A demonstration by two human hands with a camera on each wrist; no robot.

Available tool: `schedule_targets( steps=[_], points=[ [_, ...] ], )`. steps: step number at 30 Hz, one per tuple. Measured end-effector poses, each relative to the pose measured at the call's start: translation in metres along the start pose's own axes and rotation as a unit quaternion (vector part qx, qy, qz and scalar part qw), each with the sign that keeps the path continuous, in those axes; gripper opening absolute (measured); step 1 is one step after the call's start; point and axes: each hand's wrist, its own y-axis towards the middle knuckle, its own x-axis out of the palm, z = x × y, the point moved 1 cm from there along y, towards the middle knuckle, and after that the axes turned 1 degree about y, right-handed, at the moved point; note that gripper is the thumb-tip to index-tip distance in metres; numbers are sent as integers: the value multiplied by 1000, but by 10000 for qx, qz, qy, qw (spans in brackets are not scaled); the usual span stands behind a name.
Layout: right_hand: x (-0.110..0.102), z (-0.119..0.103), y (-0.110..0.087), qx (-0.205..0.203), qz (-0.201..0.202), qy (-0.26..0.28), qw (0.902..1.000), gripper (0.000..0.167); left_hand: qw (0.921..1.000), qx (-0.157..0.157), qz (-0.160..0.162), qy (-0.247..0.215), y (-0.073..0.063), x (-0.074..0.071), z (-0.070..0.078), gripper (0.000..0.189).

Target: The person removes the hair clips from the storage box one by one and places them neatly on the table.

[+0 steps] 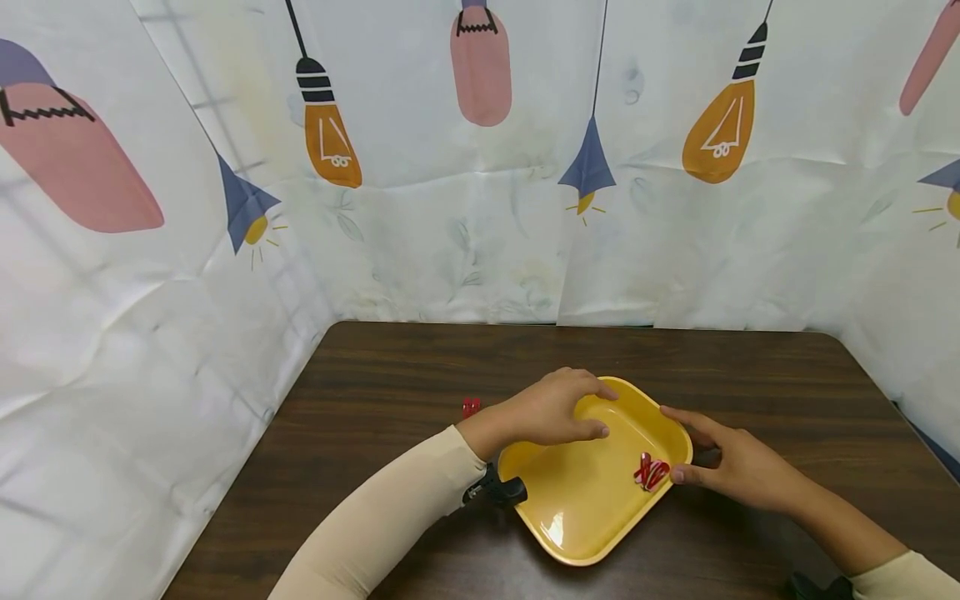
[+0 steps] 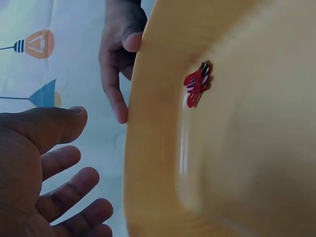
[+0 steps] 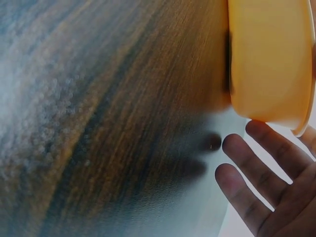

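- A yellow tray (image 1: 577,500) sits on the table, right of the middle, turned at an angle so one corner points toward the viewer. It is shallow, with rounded corners and a raised rim.
- Inside it, by the right-hand wall, lies a small bunch of red pieces (image 1: 652,472) with touches of pink; they overlap, and their exact number is hard to make out.
- The right hand (image 1: 731,462) is at the tray's right side. Its thumb and forefinger are spread apart along the rim, touching it; the fingers are fairly straight rather than clamped.
- The left hand (image 1: 558,408) hangs over the tray's far left part, palm turned toward the right. Thumb and fingers are apart, with nothing between them.
- A red item (image 1: 471,407) lies on the table just beyond the left wrist, partly hidden by it.
- Both arms wear cream sleeves (image 1: 397,508); a black device (image 1: 498,489) is strapped at the left wrist.
- The table (image 1: 390,375) is dark brown with a wood grain.
- Behind and to the sides hangs white cloth (image 1: 420,242), printed with orange bulbs (image 1: 333,148), blue lamps (image 1: 589,162) and pink shapes (image 1: 481,79).
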Motion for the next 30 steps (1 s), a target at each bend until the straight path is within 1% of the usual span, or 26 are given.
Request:
schedule_targets(
  steps=[13,16,24,28,30],
  points=[
    [1,2,-1,-71,35,26,10000,82,9990,330,-269,168,21,19,9,47],
    [1,2,0,-105,39,21,9999,82,9986,346,-301,252,25,23,10,46],
    [1,2,-1,-141,74,4,9999,82,9966,355,-358,653,33,35,13,44],
    [1,3,-1,-142,65,14,9999,82,9939,377,-372,966,37,42,15,43],
    [2,4,-1,-144,60,17,9999,82,9926,328,-410,1099,39,46,16,43]
  ],
)
